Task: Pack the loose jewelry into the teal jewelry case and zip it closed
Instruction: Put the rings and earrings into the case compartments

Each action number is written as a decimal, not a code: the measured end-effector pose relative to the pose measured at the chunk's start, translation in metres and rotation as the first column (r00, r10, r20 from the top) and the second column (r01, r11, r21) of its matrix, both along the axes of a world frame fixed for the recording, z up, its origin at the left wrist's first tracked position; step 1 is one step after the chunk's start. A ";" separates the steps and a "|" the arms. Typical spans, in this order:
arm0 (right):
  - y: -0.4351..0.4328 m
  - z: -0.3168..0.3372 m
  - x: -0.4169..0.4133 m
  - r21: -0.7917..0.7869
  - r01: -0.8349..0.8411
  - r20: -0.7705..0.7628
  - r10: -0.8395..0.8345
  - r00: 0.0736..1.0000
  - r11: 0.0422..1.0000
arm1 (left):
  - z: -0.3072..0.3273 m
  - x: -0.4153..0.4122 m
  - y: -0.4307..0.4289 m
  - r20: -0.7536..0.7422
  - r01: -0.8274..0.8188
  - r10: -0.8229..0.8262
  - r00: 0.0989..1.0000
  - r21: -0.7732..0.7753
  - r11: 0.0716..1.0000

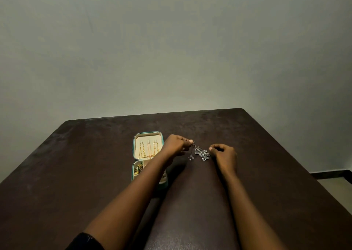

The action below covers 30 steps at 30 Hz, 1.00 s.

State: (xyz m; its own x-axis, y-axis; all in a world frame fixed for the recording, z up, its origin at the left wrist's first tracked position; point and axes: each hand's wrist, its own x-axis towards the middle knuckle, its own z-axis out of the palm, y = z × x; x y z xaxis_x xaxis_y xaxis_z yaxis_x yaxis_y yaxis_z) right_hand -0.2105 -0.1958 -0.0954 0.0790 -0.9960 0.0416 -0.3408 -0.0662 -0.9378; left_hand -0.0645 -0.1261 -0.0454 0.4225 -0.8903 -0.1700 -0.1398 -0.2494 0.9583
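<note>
You wear a black sleeve with a faint sheen that ends high on your left arm, while both forearms, your left hand and your right hand are bare.

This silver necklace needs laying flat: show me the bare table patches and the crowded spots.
Bare: the dark brown table left of the open teal jewelry case; the strip between case and far edge; everything right of the right hand. Crowded: the middle, where case, left hand and silver flower necklace sit close.
</note>
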 end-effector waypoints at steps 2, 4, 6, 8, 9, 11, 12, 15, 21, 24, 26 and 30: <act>-0.001 0.001 0.002 -0.023 -0.024 -0.042 0.023 0.999 0.999 | 0.001 0.000 0.003 -0.111 -0.025 0.022 0.994 -0.025 0.999; -0.003 0.004 0.006 -0.063 -0.063 -0.109 0.056 0.992 0.996 | 0.001 -0.001 0.005 -0.184 -0.039 0.031 0.983 -0.042 0.998; -0.003 0.008 0.010 -0.101 -0.115 -0.195 0.094 0.976 0.988 | -0.001 -0.001 0.006 -0.213 -0.046 0.034 0.976 -0.050 0.998; -0.001 0.010 0.015 -0.142 -0.171 -0.310 0.120 0.943 0.975 | -0.001 -0.001 0.006 -0.219 -0.055 0.042 0.975 -0.053 0.997; 0.000 0.009 0.018 -0.159 -0.201 -0.375 0.129 0.918 0.967 | -0.001 -0.001 0.006 -0.221 -0.062 0.049 0.974 -0.055 0.997; 0.000 0.007 0.020 -0.177 -0.241 -0.490 0.127 0.863 0.954 | -0.001 -0.001 0.006 -0.226 -0.075 0.060 0.972 -0.058 0.996; 0.000 0.007 0.020 -0.179 -0.255 -0.527 0.126 0.840 0.950 | 0.000 -0.001 0.007 -0.228 -0.080 0.064 0.972 -0.059 0.995; -0.004 0.009 0.020 -0.152 -0.244 -0.474 0.146 0.868 0.958 | 0.001 0.000 0.008 -0.224 -0.093 0.075 0.972 -0.071 0.993; -0.008 0.031 0.016 0.109 -0.187 0.200 0.163 0.966 0.976 | 0.004 0.000 0.013 -0.247 -0.092 0.069 0.967 -0.083 0.992; -0.007 0.056 0.011 0.156 -0.229 0.322 0.169 0.932 0.961 | 0.007 -0.001 0.014 -0.278 -0.101 0.070 0.958 -0.099 0.990; -0.007 0.070 0.009 0.219 -0.273 0.451 0.150 0.880 0.937 | 0.010 -0.001 0.015 -0.294 -0.108 0.070 0.953 -0.115 0.987; -0.003 0.093 0.005 0.315 -0.390 0.653 0.101 0.751 0.865 | 0.016 -0.003 0.019 -0.384 -0.094 0.020 0.923 -0.177 0.980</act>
